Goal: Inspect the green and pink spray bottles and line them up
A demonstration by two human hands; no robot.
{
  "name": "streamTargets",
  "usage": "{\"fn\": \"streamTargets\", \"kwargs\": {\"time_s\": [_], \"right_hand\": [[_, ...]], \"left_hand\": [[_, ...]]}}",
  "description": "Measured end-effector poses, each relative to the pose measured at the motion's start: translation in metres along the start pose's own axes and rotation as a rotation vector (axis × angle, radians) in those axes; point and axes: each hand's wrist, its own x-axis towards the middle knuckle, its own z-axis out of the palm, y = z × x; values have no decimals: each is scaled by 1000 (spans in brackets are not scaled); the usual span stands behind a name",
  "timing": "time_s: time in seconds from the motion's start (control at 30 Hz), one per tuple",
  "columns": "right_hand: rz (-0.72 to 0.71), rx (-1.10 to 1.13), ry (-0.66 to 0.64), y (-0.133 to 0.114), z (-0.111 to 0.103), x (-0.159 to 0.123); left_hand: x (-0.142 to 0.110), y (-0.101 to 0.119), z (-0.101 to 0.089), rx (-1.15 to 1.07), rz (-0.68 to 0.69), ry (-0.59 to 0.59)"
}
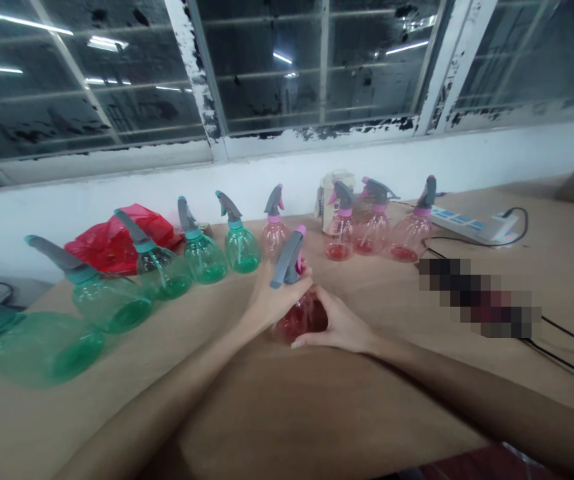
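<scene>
A pink spray bottle [293, 325] with a grey and pink trigger head stands in front of me on the table, dark red at its lower part. My left hand [277, 293] is closed round its neck, just below the trigger head. Against the right side of the bottle's body, my right hand [344, 323] curves with thumb and fingers around it; some fingertips are hidden behind the bottle. Directly behind it is another pink spray bottle [275, 233], partly covered by the held one.
Several green spray bottles [205, 257] form a row on the left, before a red plastic bag [111, 240]. Further pink bottles [340, 237] stand at the back right, near a whitish container [327, 200]. A power strip [471, 225] and black cables [569, 363] lie to the right.
</scene>
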Motion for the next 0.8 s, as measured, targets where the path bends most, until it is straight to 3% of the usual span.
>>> {"fn": "streamTargets", "kwargs": {"time_s": [0.53, 0.8], "right_hand": [[-8, -22, 7, 4, -1, 1], [-32, -50, 4, 7, -2, 1]], "left_hand": [[-3, 0, 2, -13, -40, 8], [-3, 3, 1, -9, 12, -15]]}}
